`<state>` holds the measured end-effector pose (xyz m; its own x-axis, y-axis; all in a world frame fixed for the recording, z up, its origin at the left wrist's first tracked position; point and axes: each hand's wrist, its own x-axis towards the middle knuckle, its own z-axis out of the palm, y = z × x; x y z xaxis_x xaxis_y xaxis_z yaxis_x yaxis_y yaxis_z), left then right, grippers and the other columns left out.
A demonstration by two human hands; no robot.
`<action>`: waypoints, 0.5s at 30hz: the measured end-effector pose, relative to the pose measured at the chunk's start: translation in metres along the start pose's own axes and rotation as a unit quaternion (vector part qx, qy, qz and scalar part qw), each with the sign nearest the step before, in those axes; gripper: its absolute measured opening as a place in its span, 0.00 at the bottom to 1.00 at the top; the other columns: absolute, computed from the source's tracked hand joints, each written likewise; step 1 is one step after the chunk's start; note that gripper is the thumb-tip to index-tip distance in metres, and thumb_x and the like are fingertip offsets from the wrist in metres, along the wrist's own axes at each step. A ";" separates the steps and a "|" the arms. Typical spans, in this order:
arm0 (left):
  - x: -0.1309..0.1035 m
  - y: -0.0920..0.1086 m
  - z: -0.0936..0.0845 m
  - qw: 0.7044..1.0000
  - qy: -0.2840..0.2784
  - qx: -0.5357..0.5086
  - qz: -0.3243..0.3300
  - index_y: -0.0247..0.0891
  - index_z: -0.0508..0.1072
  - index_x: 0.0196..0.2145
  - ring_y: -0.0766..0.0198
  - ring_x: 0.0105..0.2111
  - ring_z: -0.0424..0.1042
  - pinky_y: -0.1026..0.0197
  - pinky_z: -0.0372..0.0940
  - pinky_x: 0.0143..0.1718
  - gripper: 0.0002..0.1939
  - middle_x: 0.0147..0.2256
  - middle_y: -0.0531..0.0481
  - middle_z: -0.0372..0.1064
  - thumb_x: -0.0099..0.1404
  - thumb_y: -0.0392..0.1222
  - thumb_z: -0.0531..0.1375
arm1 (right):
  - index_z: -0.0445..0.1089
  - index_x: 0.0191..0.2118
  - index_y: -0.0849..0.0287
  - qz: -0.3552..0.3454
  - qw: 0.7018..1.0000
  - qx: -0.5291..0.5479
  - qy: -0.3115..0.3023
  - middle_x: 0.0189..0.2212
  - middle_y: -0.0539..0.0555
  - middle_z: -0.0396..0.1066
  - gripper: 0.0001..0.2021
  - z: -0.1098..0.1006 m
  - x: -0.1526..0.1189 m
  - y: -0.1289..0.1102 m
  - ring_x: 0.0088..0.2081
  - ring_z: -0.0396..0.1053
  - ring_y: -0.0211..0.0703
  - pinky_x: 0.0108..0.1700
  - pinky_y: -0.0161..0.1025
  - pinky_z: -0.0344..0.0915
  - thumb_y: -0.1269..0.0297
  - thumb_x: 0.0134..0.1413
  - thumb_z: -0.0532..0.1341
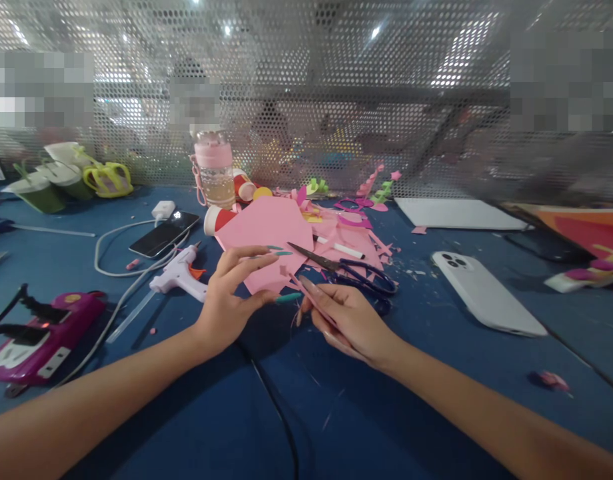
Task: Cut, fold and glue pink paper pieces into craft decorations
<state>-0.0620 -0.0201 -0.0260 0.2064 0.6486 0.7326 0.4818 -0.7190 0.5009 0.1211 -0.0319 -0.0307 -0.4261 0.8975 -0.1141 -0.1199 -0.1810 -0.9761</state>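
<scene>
Between the thumb and fingers of my right hand (pixel 349 323) is a narrow pink paper strip (pixel 322 308), its tip pointing up and left. My left hand (pixel 226 300) is held with fingers and thumb apart, just left of that strip, with nothing in it. Behind both hands lies a large sheet of pink paper (pixel 266 230). Scissors (pixel 331 263) with dark blue handles rest, blades toward the left, just beyond my right hand. A white marker (pixel 344 248) lies on pink scraps behind the scissors. The glue gun (pixel 181 273) is beside my left hand.
Left are a purple power strip (pixel 61 327), a black phone (pixel 164 233) and a charger cable. A drink bottle (pixel 214 170) stands by the perforated metal screen (pixel 306 100). On the right lie a white phone (pixel 486 293) and a white sheet (pixel 456 213).
</scene>
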 end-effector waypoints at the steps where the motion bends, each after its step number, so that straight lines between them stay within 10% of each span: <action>1: 0.001 0.000 0.000 1.000 -0.002 0.013 0.020 0.43 0.70 0.43 0.58 0.46 0.64 0.51 0.60 0.47 0.17 0.43 0.46 0.67 0.54 0.42 0.62 | 0.65 0.22 0.62 0.005 1.000 -0.003 -0.008 0.06 0.41 0.55 0.18 0.000 0.000 0.000 0.05 0.44 0.24 0.07 0.26 0.39 0.49 0.47 0.57; 15: 0.000 -0.001 0.001 0.997 -0.030 0.015 0.063 0.44 0.74 0.38 0.59 0.41 0.66 0.53 0.63 0.43 0.11 0.35 0.49 0.74 0.56 0.40 0.60 | 0.65 0.24 0.62 0.008 0.997 -0.061 -0.048 0.06 0.41 0.54 0.19 0.001 -0.001 0.002 0.06 0.46 0.26 0.08 0.26 0.40 0.49 0.48 0.56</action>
<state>-0.0619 -0.0192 -0.0275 0.3176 0.5674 0.7597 0.4739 -0.7890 0.3911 0.1206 -0.0340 -0.0324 -0.5119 0.8510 -0.1174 -0.0042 -0.1392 -0.9903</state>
